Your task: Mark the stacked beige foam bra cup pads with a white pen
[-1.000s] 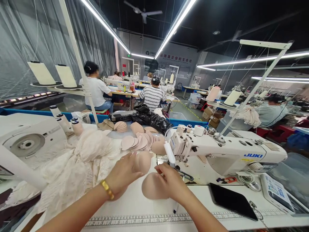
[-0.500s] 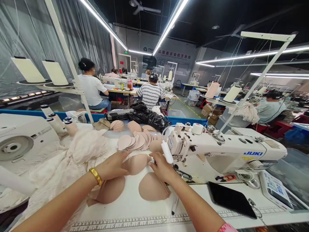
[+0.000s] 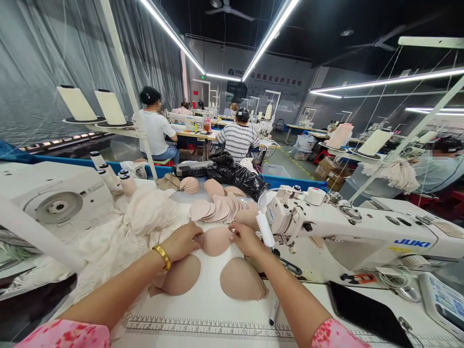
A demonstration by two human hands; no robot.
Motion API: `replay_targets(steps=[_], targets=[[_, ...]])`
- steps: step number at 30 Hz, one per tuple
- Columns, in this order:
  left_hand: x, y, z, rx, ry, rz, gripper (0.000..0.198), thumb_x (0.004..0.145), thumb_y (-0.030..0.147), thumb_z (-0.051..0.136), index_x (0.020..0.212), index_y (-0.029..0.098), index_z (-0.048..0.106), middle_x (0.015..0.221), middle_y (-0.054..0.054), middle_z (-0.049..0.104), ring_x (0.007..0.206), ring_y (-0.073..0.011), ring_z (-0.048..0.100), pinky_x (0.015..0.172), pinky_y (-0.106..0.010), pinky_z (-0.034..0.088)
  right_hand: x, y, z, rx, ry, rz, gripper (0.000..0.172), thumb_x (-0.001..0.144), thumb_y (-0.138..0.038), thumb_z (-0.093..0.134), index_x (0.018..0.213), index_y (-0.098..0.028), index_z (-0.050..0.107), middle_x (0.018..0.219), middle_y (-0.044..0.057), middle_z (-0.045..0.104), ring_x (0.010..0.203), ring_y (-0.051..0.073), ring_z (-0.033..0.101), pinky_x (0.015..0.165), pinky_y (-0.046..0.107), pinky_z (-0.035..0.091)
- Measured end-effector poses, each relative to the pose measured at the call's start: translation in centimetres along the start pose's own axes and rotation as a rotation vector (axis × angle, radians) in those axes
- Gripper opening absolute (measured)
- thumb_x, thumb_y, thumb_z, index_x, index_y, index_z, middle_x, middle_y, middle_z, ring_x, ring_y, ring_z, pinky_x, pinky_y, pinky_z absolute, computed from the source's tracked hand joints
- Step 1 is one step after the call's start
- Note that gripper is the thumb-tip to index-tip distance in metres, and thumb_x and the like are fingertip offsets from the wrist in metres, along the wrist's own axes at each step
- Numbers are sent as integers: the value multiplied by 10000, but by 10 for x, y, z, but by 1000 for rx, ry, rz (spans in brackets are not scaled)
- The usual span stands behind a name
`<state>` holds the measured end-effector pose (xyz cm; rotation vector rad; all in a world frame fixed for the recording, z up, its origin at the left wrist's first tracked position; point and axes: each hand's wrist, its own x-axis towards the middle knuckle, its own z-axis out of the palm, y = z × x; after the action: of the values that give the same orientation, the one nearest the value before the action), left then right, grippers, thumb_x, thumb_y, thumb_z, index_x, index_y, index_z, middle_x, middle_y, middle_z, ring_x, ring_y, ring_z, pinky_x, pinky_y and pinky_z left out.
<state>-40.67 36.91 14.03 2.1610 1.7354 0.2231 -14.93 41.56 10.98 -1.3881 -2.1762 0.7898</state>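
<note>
A beige molded bra cup (image 3: pixel 216 241) lies between my two hands on the white sewing table. My left hand (image 3: pixel 183 239), with a gold bracelet at the wrist, pinches its left end. At the upper right edge of the same cup, the thumb and fingers of my right hand (image 3: pixel 247 239) close on it. Nearer to me are more beige cups, one group (image 3: pixel 183 274) below my left hand and a stack (image 3: pixel 241 279) below my right. Behind the hands, flat beige cup pieces (image 3: pixel 213 209) are spread out overlapping.
A JUKI sewing machine (image 3: pixel 362 237) stands at the right, with a black phone (image 3: pixel 366 309) before it. Cream lace fabric (image 3: pixel 137 222) is heaped at the left. A printed ruler (image 3: pixel 203 328) runs along the front edge. A black plastic bag (image 3: pixel 235 174) lies at the back.
My view has swung a little left, so the scene sits further right. Both hands stay at the cup, which now appears more rounded and faces me more.
</note>
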Motion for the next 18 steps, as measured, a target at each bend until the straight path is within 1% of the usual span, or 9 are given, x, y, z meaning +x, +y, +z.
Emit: replay_targets(steps=[2,5,8,10,12,14,16,18], targets=[[3,-1,1,-6,-12,-24,262,937,310,728,1147,158,685,1137,-71,699,1046,-240,661,962,-451,540,5,1,0,-32,-25,9,182,997,-290,695,1119,-155,688,1007,31,694,918,200,671,881,399,555],[8,-2,3,-11,-45,-66,260,966,372,714,1107,156,683,1080,-56,704,977,-218,675,895,-419,569,8,1,2,-76,-37,14,183,1003,-329,696,1055,-154,686,1042,40,690,955,206,667,896,407,556],[11,0,4,5,-67,-88,247,969,393,711,1017,152,685,1043,-50,700,956,-211,669,885,-414,568,7,1,4,-111,-5,9,175,985,-326,713,995,-154,680,1091,51,675,1055,232,639,963,442,525],[10,2,4,9,-70,-85,242,966,393,713,971,153,681,1030,-47,696,958,-210,662,894,-415,561,4,0,5,-111,24,0,173,974,-320,718,957,-156,669,1104,53,662,1089,242,616,987,451,500],[8,6,3,-5,-63,-77,236,967,389,708,942,158,672,1001,-39,687,940,-205,651,890,-408,550,1,0,6,-77,39,-9,172,969,-312,711,916,-162,647,1043,39,650,1027,225,609,945,418,494],[4,9,-1,-44,-50,-67,235,965,385,701,905,163,653,946,-25,667,894,-194,631,864,-390,531,-3,-1,5,-14,35,-12,155,956,-270,693,867,-172,612,912,5,617,887,192,591,844,354,480],[-2,11,-9,-107,-41,-52,231,946,364,703,848,171,620,867,-4,631,829,-181,600,815,-358,502,-10,-4,2,67,19,-9,131,920,-190,657,823,-189,569,792,-30,559,764,162,539,746,297,433],[-13,14,-21,-189,-50,-34,218,884,328,711,782,190,575,779,22,589,760,-172,564,740,-314,455,-23,-10,-3,153,-10,-16,119,881,-151,618,808,-203,539,744,-46,522,721,149,499,697,271,393]])
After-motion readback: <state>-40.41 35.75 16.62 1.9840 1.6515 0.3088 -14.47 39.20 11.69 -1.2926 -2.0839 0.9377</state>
